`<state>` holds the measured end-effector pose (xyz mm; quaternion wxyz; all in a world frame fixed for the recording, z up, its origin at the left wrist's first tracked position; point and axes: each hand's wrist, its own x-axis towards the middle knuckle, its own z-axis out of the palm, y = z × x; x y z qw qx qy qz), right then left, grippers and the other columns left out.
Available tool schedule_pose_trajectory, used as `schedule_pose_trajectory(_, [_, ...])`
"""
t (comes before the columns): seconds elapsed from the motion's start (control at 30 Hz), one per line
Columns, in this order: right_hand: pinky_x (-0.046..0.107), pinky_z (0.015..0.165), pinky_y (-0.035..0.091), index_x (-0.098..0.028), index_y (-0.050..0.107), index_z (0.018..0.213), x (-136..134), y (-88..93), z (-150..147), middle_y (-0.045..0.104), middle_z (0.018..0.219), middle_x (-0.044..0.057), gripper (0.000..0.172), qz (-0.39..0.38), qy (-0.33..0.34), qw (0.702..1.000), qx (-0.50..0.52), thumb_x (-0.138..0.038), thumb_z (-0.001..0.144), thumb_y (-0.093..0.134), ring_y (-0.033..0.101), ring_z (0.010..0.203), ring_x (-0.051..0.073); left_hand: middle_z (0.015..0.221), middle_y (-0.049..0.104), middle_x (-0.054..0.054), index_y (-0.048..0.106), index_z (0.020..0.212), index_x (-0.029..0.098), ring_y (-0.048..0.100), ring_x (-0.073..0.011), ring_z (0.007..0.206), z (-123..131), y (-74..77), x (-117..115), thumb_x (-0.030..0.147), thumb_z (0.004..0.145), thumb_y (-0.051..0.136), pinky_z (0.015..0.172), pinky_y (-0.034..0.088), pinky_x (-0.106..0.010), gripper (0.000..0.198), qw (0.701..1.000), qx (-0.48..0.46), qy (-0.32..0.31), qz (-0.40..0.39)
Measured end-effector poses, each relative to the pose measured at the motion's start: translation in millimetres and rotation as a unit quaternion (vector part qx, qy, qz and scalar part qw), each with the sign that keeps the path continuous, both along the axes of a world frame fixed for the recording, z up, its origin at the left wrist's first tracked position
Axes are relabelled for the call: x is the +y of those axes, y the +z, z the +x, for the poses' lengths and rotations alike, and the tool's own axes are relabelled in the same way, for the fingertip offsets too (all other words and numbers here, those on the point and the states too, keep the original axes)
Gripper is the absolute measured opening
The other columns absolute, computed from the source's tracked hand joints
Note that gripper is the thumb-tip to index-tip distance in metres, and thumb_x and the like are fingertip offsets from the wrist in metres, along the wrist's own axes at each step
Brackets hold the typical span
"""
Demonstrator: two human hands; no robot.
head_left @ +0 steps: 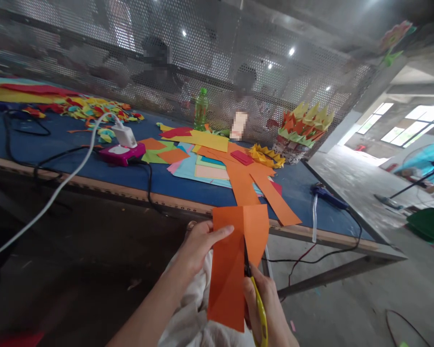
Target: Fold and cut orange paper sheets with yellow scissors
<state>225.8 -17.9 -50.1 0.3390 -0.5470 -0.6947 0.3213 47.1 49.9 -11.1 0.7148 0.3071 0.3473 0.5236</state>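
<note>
An orange paper sheet (226, 279) is held upright in front of the table edge, over the lap. My left hand (202, 243) pinches its left side, the thumb lying on the front face. My right hand (265, 299) grips yellow-handled scissors (261, 308), whose dark blades sit in a long vertical cut through the sheet. To the right of the cut, the orange flap (256, 233) bends away and is still joined near the top. Just beyond, orange strips (277, 200) hang over the table's front edge.
On the blue table (177, 185) lie coloured papers (211, 140), a pink power adapter (121, 153) with cables, a green bottle (201, 110), a folded-paper piece (304, 126) and a blue glue gun (329, 196). People show behind the mesh screen (210, 58).
</note>
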Motion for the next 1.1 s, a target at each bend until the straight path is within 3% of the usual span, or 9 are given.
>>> schedule_pose_trajectory(0.2, [0.026, 0.049, 0.030, -0.019, 0.057, 0.079, -1.8, -0.2, -4.0, 0.047, 0.057, -0.004, 0.060, 0.050, -0.012, 0.999, -0.011, -0.070, 0.096, 0.030, 0.039, 0.050, 0.011, 0.095, 0.080, -0.013, 0.077, 0.098, 0.011, 0.075, -0.0288, 0.087, 14.1, -8.3, -3.5, 0.036, 0.066, 0.090, 0.079, 0.056, -0.035, 0.043, 0.999, 0.000, 0.049, -0.009])
schedule_pose_trajectory(0.37, [0.027, 0.052, 0.026, -0.019, 0.056, 0.080, -3.3, 0.6, -4.9, 0.044, 0.059, -0.005, 0.060, 0.040, -0.002, 0.999, -0.002, -0.070, 0.096, 0.030, 0.036, 0.051, 0.011, 0.093, 0.080, -0.013, 0.076, 0.092, 0.011, 0.074, -0.0279, 0.083, 15.1, -6.0, -9.6, 0.034, 0.064, 0.091, 0.076, 0.057, -0.035, 0.039, 0.998, 0.005, 0.067, -0.016])
schedule_pose_trajectory(0.6, [0.028, 0.054, 0.037, -0.017, 0.065, 0.089, -3.8, 0.1, -7.5, 0.059, 0.063, 0.001, 0.065, 0.069, -0.012, 0.998, -0.005, -0.069, 0.098, 0.028, 0.051, 0.055, 0.016, 0.083, 0.079, -0.009, 0.075, 0.091, 0.013, 0.074, -0.0270, 0.078, 14.5, 0.7, -11.7, 0.031, 0.062, 0.091, 0.071, 0.056, -0.033, 0.038, 0.997, 0.013, 0.076, -0.016])
schedule_pose_trajectory(0.8, [0.027, 0.053, 0.034, -0.018, 0.058, 0.080, -4.2, 4.0, -7.0, 0.055, 0.062, -0.001, 0.058, 0.031, 0.004, 1.000, 0.002, -0.067, 0.098, 0.032, 0.046, 0.055, 0.013, 0.084, 0.079, -0.010, 0.075, 0.090, 0.012, 0.074, -0.0274, 0.077, 14.5, 0.6, -13.0, 0.033, 0.061, 0.091, 0.072, 0.057, -0.034, 0.039, 0.997, 0.012, 0.076, -0.020])
schedule_pose_trajectory(1.1, [0.026, 0.051, 0.026, -0.018, 0.053, 0.074, -7.7, 5.8, -9.9, 0.041, 0.058, -0.005, 0.060, 0.011, -0.021, 1.000, 0.010, -0.071, 0.095, 0.033, 0.032, 0.055, 0.011, 0.101, 0.078, -0.015, 0.074, 0.091, 0.011, 0.073, -0.0267, 0.078, 14.0, 1.9, -14.1, 0.032, 0.065, 0.089, 0.073, 0.058, -0.036, 0.036, 0.998, 0.014, 0.065, -0.021])
